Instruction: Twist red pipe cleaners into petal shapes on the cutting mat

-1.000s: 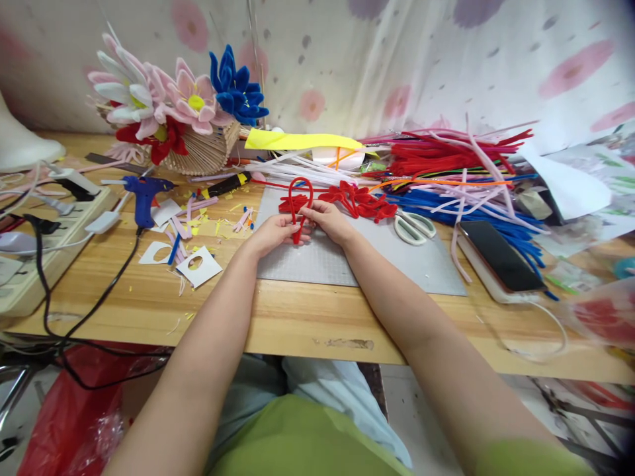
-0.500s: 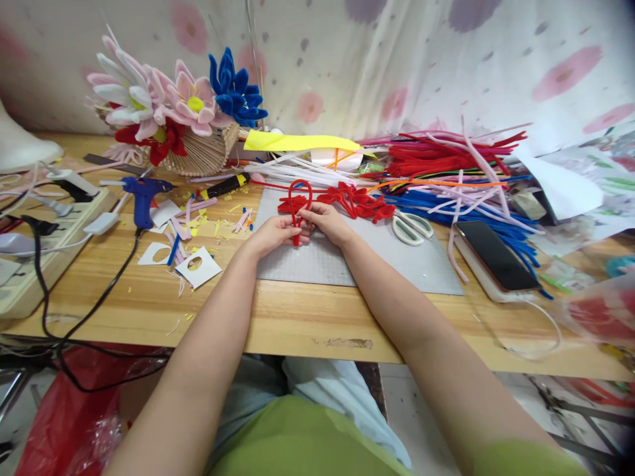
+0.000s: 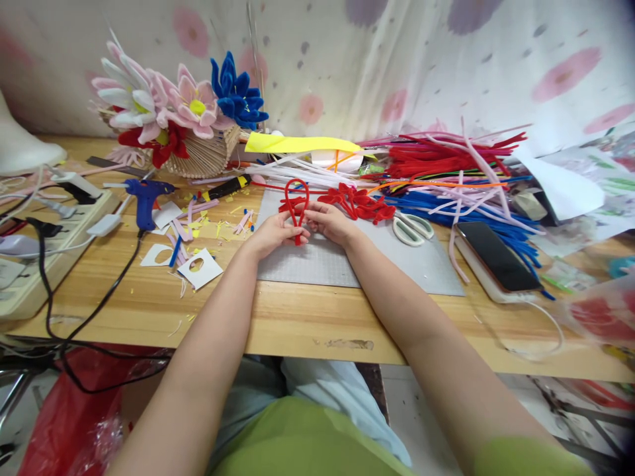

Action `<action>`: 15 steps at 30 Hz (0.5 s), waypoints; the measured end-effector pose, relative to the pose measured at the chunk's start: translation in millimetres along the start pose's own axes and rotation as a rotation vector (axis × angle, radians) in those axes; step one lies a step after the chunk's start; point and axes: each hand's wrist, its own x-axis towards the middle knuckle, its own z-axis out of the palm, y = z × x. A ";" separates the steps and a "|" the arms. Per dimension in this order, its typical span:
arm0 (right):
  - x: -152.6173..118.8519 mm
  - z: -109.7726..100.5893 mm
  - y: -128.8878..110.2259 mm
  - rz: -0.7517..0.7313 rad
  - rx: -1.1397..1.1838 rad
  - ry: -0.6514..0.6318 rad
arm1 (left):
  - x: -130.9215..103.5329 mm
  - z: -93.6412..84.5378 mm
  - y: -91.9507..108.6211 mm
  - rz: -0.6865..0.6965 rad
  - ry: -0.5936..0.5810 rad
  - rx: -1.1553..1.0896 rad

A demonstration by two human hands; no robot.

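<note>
A red pipe cleaner [image 3: 297, 182], bent into a teardrop loop, stands upright over the grey cutting mat [image 3: 317, 268]. My left hand [image 3: 278, 234] pinches it low down, where its two sides come together, and a short end shows below the fingers. My right hand [image 3: 330, 222] is closed at the loop's right side, fingertips against it; the exact grip is partly hidden. Behind my hands lie bent red pipe cleaner pieces [image 3: 358, 201] on the mat. White-handled scissors [image 3: 413, 229] rest to the right of them.
Bundles of red pipe cleaners [image 3: 446, 157] and blue ones [image 3: 476, 215] lie at the back right, near a phone [image 3: 499, 255]. At left are a blue glue gun [image 3: 145, 201], a power strip [image 3: 64, 248], cut white cards [image 3: 200, 268] and scraps. Fuzzy flowers [image 3: 196, 106] stand behind.
The loop has become narrower and more pointed at its base. My right fingers have shifted slightly, from in front of the loop to its right side. The left hand stays nearly in place.
</note>
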 end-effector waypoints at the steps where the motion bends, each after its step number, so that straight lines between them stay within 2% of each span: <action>1: -0.8 -1.1 -0.8 0.040 0.036 -0.063 | -0.5 0.5 0.6 0.005 -0.022 -0.025; 4: -4.1 -2.0 -3.7 0.139 0.104 -0.259 | -2.1 3.3 2.0 -0.019 -0.120 -0.090; 6: -6.0 -1.6 -5.2 0.165 0.133 -0.341 | -3.0 5.1 2.4 -0.056 -0.181 -0.108; 10: -7.3 -1.2 -5.4 0.152 0.141 -0.363 | -3.3 6.0 1.9 -0.105 -0.243 -0.084; 15: -4.3 0.3 -1.9 0.087 0.099 -0.344 | -0.3 4.4 -0.4 -0.094 -0.175 -0.053</action>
